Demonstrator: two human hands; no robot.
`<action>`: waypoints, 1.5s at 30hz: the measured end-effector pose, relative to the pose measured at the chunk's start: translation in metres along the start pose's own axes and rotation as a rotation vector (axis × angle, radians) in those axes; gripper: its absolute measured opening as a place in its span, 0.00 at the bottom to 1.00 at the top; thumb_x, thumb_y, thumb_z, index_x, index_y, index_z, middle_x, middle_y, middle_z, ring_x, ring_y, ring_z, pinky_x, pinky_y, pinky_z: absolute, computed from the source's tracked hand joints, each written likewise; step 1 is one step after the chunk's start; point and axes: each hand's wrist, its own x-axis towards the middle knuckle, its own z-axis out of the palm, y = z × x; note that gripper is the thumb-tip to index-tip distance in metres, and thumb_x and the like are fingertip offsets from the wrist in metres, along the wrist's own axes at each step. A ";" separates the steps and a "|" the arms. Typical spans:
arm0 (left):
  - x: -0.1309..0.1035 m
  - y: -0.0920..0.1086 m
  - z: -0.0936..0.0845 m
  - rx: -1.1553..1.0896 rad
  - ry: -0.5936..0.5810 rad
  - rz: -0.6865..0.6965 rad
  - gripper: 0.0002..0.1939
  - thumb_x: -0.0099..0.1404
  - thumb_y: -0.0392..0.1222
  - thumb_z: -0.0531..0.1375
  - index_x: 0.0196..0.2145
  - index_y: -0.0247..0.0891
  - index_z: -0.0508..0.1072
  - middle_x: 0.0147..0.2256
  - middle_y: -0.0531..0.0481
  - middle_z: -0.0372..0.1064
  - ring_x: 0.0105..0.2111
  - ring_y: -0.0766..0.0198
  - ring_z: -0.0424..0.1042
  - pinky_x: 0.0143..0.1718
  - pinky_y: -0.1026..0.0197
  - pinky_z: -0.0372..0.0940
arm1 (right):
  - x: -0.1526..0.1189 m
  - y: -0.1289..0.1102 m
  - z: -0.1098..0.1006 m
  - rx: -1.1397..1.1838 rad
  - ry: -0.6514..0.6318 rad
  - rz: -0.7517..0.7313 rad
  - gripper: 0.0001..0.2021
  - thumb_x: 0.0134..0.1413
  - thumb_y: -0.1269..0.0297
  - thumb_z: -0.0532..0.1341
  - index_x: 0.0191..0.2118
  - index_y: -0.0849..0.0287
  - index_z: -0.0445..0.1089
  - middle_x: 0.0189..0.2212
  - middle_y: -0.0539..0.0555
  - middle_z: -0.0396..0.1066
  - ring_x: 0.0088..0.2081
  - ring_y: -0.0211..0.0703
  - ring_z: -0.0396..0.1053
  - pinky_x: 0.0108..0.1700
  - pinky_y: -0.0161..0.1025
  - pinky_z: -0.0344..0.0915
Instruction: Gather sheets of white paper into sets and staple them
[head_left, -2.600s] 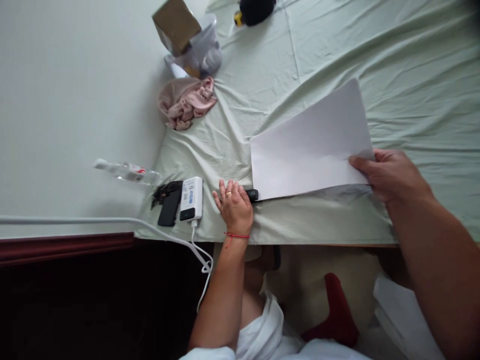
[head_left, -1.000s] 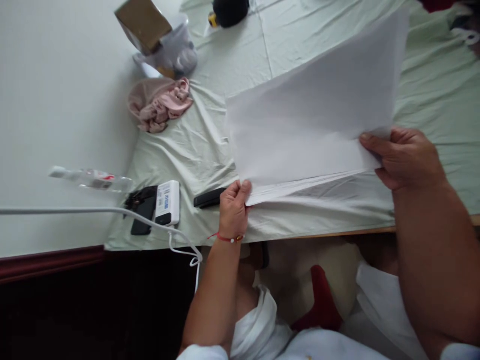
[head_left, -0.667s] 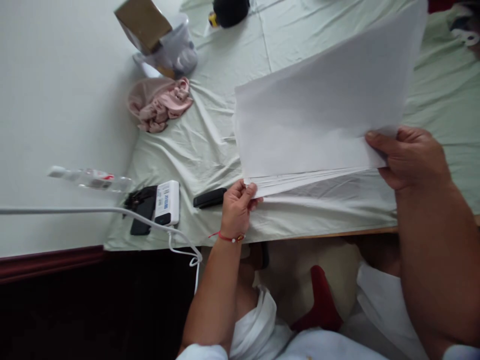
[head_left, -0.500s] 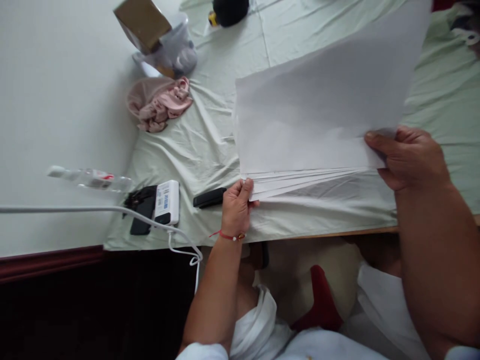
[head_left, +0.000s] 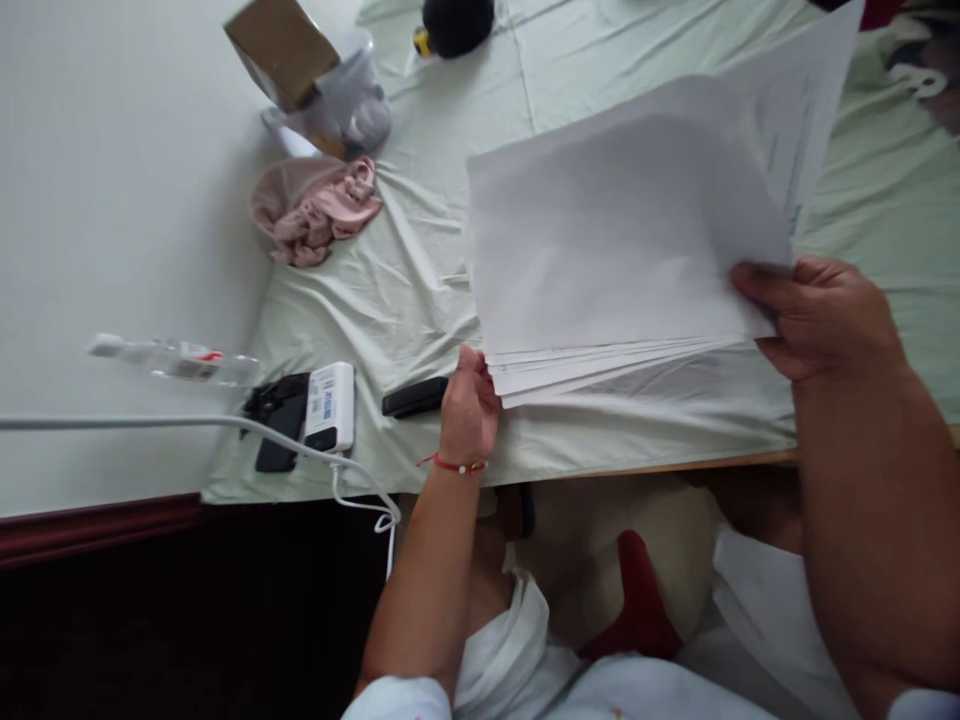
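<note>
A stack of white paper sheets [head_left: 600, 250] is held up over the bed, its lower edges fanned apart at the left. My right hand [head_left: 825, 310] grips the stack's right side, thumb on the front and fingers behind. Beyond the front sheets, a rear sheet with faint print stands out at upper right. At the lower left corner is my left hand [head_left: 471, 405], a red string bracelet at its wrist. Its fingers are closed at the sheets' edge, partly hidden there. Just left of that hand lies a black oblong object [head_left: 415, 397].
On the green bed sheet [head_left: 420, 250] are a white power bank [head_left: 330, 405] with a cable, a dark phone [head_left: 281, 440], pink cloth [head_left: 322, 215] and a plastic bag [head_left: 360, 100] beside a cardboard box [head_left: 281, 50]. A clear bottle [head_left: 180, 360] lies by the wall.
The front sheets' upper right part has bent down, uncovering the printed rear sheet. My left thumb has come off the front of the lower corner. The right hand keeps its grip.
</note>
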 end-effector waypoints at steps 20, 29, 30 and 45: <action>0.036 0.021 -0.007 0.317 -0.070 0.494 0.19 0.52 0.52 0.78 0.37 0.44 0.80 0.39 0.48 0.80 0.52 0.54 0.78 0.60 0.51 0.70 | 0.004 -0.002 -0.014 0.034 -0.206 -0.322 0.17 0.33 0.68 0.81 0.34 0.56 0.81 0.41 0.51 0.82 0.43 0.43 0.77 0.60 0.49 0.73; 0.039 0.021 -0.005 0.653 -0.102 0.346 0.11 0.57 0.48 0.75 0.34 0.42 0.82 0.34 0.50 0.78 0.40 0.56 0.77 0.50 0.56 0.74 | -0.010 -0.008 -0.011 -0.282 -0.134 -0.212 0.24 0.31 0.70 0.81 0.40 0.57 0.79 0.42 0.51 0.80 0.48 0.52 0.76 0.62 0.59 0.71; 0.039 0.021 -0.005 0.660 -0.082 0.354 0.11 0.57 0.48 0.75 0.32 0.41 0.81 0.32 0.51 0.78 0.40 0.56 0.77 0.50 0.55 0.75 | -0.008 -0.007 -0.011 -0.255 -0.138 -0.232 0.24 0.31 0.69 0.81 0.40 0.57 0.79 0.42 0.51 0.80 0.48 0.51 0.76 0.62 0.57 0.72; 0.046 0.005 -0.027 0.561 -0.088 0.316 0.22 0.44 0.43 0.80 0.37 0.42 0.80 0.35 0.51 0.79 0.42 0.55 0.78 0.52 0.53 0.74 | 0.001 0.003 -0.014 -0.209 -0.267 -0.270 0.24 0.29 0.68 0.82 0.39 0.56 0.81 0.42 0.51 0.81 0.45 0.45 0.77 0.53 0.45 0.77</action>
